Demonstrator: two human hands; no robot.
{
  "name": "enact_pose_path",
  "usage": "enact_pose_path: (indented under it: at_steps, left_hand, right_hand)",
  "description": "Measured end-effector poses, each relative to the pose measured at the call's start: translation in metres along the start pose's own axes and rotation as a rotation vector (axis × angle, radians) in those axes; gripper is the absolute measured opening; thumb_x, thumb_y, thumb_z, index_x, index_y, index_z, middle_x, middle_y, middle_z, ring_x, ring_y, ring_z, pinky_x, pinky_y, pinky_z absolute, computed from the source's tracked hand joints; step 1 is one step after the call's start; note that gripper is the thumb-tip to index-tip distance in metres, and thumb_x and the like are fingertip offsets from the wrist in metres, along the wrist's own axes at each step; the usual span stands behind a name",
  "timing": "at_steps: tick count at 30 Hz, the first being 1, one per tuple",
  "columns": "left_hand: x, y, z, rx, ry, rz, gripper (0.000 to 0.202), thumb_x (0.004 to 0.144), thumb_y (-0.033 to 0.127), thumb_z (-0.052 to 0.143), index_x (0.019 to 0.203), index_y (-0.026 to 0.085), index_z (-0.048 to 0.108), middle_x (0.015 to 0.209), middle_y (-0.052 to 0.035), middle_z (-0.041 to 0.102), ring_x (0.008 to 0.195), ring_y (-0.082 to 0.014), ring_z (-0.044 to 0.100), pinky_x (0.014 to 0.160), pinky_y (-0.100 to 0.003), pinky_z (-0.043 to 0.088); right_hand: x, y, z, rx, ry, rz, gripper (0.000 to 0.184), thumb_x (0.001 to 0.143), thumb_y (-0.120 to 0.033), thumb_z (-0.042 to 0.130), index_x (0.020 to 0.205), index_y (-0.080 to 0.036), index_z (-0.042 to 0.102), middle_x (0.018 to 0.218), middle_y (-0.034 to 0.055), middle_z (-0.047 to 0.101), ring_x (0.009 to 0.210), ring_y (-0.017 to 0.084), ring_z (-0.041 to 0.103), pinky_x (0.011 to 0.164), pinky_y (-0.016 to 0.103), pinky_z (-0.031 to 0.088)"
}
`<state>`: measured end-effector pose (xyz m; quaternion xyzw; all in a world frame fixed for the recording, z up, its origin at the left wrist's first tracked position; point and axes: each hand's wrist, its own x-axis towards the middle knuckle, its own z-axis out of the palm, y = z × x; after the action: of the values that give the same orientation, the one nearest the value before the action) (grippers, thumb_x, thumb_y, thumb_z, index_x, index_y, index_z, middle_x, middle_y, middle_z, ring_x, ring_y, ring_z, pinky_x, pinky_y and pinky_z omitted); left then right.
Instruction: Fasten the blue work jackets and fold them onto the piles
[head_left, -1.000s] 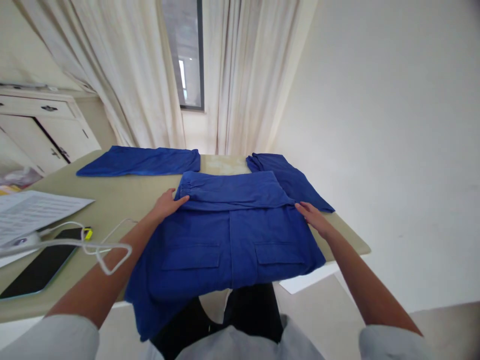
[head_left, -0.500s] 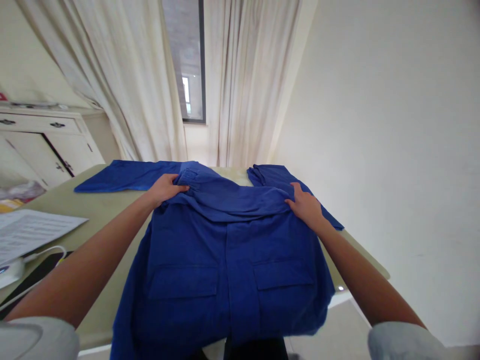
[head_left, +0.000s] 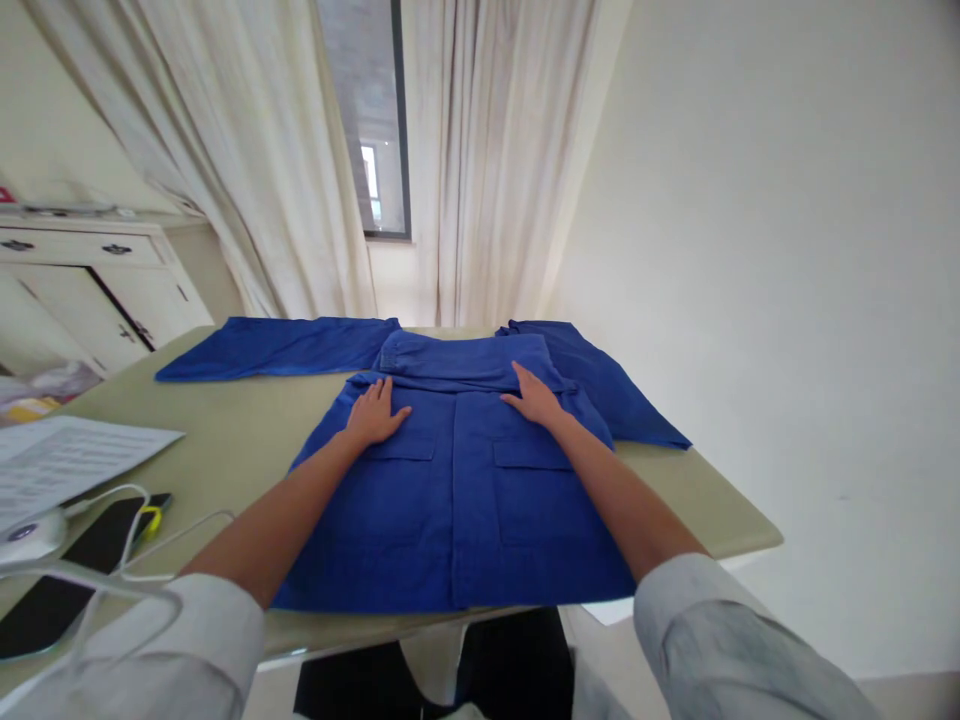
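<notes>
A white wall [head_left: 750, 250] is filling the right of the room, and pale curtains [head_left: 225, 170] are hanging on either side of a narrow window [head_left: 364, 120], with a white cabinet [head_left: 97, 270] standing at the far left. A beige table [head_left: 225, 430] is carrying a blue work jacket [head_left: 450, 500], which is lying flat and face up near the table's near edge, its far end pointing toward the curtains. Its sleeves are stretching out at the far end, the left sleeve [head_left: 277, 348] running flat to the left and the right sleeve [head_left: 600, 385] angling off to the right. A folded band of cloth [head_left: 457, 360] is lying across the jacket's far end, above two flapped pockets [head_left: 397, 450]. Papers [head_left: 60, 465], a phone [head_left: 52, 610] and a white cable [head_left: 172, 535] are sitting at the table's left, apart from the jacket. The left hand [head_left: 377, 415] is pressing on the cloth just above the left pocket, and the right hand [head_left: 534, 395] is pressing just above the right pocket, both touching the jacket. Their fingers [head_left: 519, 378] are spreading out flat, released and grasping nothing.
</notes>
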<state>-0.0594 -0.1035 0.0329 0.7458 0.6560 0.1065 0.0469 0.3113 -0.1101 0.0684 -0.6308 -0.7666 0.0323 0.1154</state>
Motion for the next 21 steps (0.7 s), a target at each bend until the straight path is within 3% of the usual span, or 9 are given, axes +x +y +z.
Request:
enact_pose_path:
  at_steps: [3,6,8,10,13,17,19,21]
  left_hand:
    - [-0.031,0.001,0.024,0.039,-0.077,-0.054,0.086,0.104,0.059,0.028,0.167,0.001,0.027,0.173,-0.0243,0.025,0.162,-0.0371,0.024,0.13,-0.052,0.021]
    - [-0.061,0.007,0.031,0.076,-0.062,-0.079,0.088,0.104,0.06,0.025,0.166,-0.002,0.026,0.173,-0.0248,0.023,0.162,-0.0381,0.022,0.131,-0.053,0.019]
    - [-0.077,0.012,0.033,0.097,-0.01,-0.084,0.089,0.104,0.059,0.025,0.165,-0.005,0.028,0.172,-0.0274,0.025,0.162,-0.0398,0.024,0.13,-0.054,0.02]
    - [-0.089,0.017,0.035,0.105,0.039,-0.091,0.088,0.104,0.058,0.027,0.163,-0.008,0.031,0.17,-0.0299,0.027,0.16,-0.0412,0.027,0.13,-0.055,0.022]
    - [-0.095,0.019,0.035,0.095,0.083,-0.09,0.085,0.103,0.056,0.031,0.162,-0.005,0.035,0.168,-0.0297,0.032,0.159,-0.0409,0.03,0.129,-0.055,0.024]
    - [-0.092,0.017,0.034,0.08,0.104,-0.077,0.082,0.103,0.058,0.033,0.163,0.001,0.038,0.167,-0.0278,0.036,0.158,-0.0391,0.033,0.128,-0.054,0.025]
    - [-0.091,0.016,0.034,0.074,0.113,-0.075,0.082,0.103,0.058,0.033,0.163,0.002,0.039,0.167,-0.0278,0.037,0.158,-0.039,0.034,0.128,-0.053,0.026]
    - [-0.091,0.015,0.035,0.067,0.123,-0.07,0.082,0.103,0.058,0.033,0.162,0.001,0.039,0.167,-0.028,0.037,0.158,-0.0394,0.034,0.128,-0.053,0.026]
  right_hand:
    - [0.003,-0.014,0.012,-0.015,-0.179,0.037,0.086,0.106,-0.059,0.046,0.17,-0.01,0.015,0.158,0.0262,0.051,0.142,0.036,0.055,0.114,0.046,0.043]
    - [0.014,-0.031,0.006,-0.1,-0.217,0.163,0.08,0.108,-0.065,0.035,0.166,-0.01,0.028,0.143,0.0297,0.063,0.13,0.041,0.063,0.107,0.053,0.047]
    - [0.025,-0.05,0.004,-0.119,-0.183,0.111,0.075,0.108,-0.065,0.035,0.16,-0.01,0.039,0.14,0.0292,0.065,0.129,0.041,0.063,0.106,0.053,0.047]
    - [0.038,-0.077,0.01,-0.097,-0.119,-0.047,0.068,0.108,-0.06,0.04,0.157,-0.012,0.042,0.147,0.0256,0.061,0.134,0.038,0.059,0.108,0.049,0.046]
    - [0.053,-0.126,0.032,-0.017,-0.035,-0.205,0.067,0.107,-0.051,0.048,0.161,-0.014,0.036,0.156,0.0197,0.055,0.138,0.034,0.054,0.112,0.043,0.043]
    - [0.067,-0.176,0.057,0.039,-0.012,-0.137,0.052,0.106,-0.031,0.051,0.154,-0.013,0.045,0.138,0.02,0.068,0.131,0.034,0.057,0.109,0.043,0.043]
    - [0.076,-0.181,0.054,0.046,0.018,-0.097,0.044,0.106,-0.023,0.044,0.149,-0.014,0.052,0.13,0.0206,0.071,0.128,0.034,0.059,0.106,0.044,0.044]
    - [0.086,-0.163,0.035,0.088,0.09,-0.042,0.046,0.107,-0.023,0.039,0.151,-0.014,0.049,0.131,0.02,0.07,0.124,0.033,0.061,0.105,0.043,0.045]
